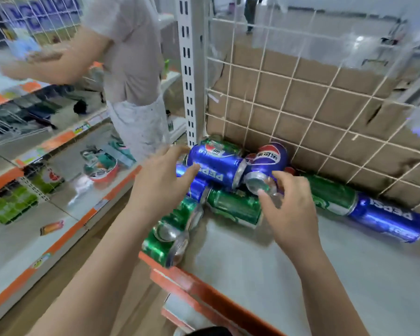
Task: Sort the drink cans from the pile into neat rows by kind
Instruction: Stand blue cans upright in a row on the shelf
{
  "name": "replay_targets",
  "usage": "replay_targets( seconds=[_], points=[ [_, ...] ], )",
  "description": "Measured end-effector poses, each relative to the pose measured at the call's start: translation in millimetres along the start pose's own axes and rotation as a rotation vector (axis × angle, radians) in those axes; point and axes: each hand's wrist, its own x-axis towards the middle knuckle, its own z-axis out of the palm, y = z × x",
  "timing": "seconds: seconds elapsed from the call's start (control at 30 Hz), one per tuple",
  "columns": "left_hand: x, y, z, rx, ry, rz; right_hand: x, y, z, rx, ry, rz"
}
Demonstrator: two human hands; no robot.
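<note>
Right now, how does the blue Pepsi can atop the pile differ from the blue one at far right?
The top blue aluminium Pepsi can rests on other cans in the corner pile; the far-right blue Pepsi can lies on the grey shelf. The left hand touches the top can; no hand touches the far-right one. Both lie on their sides.

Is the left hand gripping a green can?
No, the left hand rests with straight fingers against a blue Pepsi can on top of the pile.
</note>
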Motion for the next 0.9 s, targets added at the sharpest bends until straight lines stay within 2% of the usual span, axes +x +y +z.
replay_targets(
  seconds=[0.1, 0.23, 0.4, 0.57, 0.73, 0.9],
  points=[
    [30.1, -9.5, 10.4, -0.083, -0.1, 0.022, 15.8, -5.5, 6.6, -0.046, 0.087, 0.142],
    [52.4, -17.0, 21.2, -0.119, -0.239, -0.066, 48.3, -6.0, 8.6, -0.135, -0.021, 0.362],
    [69.8, -17.5, 25.1, -0.027, -0.434, -0.097, 86.5, -10.7, 15.7, -0.192, -0.154, 0.511],
    [77.3, -12.3, 30.2, 0.049, -0.545, -0.055, 102.2, -16.4, 16.5, -0.26, -0.197, 0.542],
    [80.4, -15.5, 30.9, -0.067, -0.528, -0.159, 99.6, -19.3, 16.0, -0.134, -0.125, 0.519],
    [83.6, -11.7, 33.8, -0.448, -0.39, -0.176, 88.1, -23.0, 14.3, 0.151, -0.021, 0.485]
  ],
)
